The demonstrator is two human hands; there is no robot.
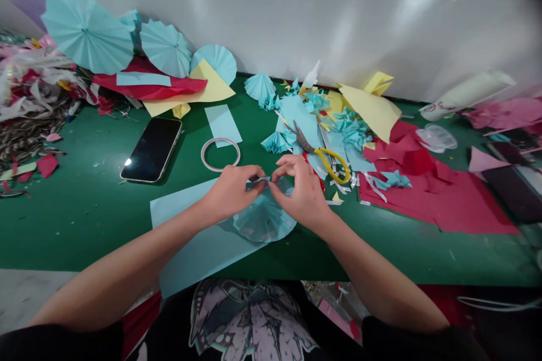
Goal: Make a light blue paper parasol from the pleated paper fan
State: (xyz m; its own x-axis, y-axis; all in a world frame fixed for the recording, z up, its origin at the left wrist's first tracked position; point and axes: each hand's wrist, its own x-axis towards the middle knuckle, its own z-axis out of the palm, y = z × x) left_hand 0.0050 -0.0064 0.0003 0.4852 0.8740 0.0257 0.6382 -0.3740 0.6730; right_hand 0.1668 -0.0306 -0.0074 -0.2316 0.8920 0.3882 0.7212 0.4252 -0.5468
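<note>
My left hand and my right hand meet above the table, fingertips pinched on a small folded piece of light blue paper. Just below them lies a round, pleated light blue paper piece, which looks partly see-through with pinkish marks. Whether the pinched paper joins it, I cannot tell; the fingers cover that spot. A flat light blue sheet extends under my left forearm. Beyond my left hand is a roll of white tape. Scissors with yellow handles lie beyond my right hand.
Pleated blue paper rosettes lean against the wall at the back left. A phone rests left of the tape. Blue scraps, a white glue bottle and red paper cover the right side of the green table.
</note>
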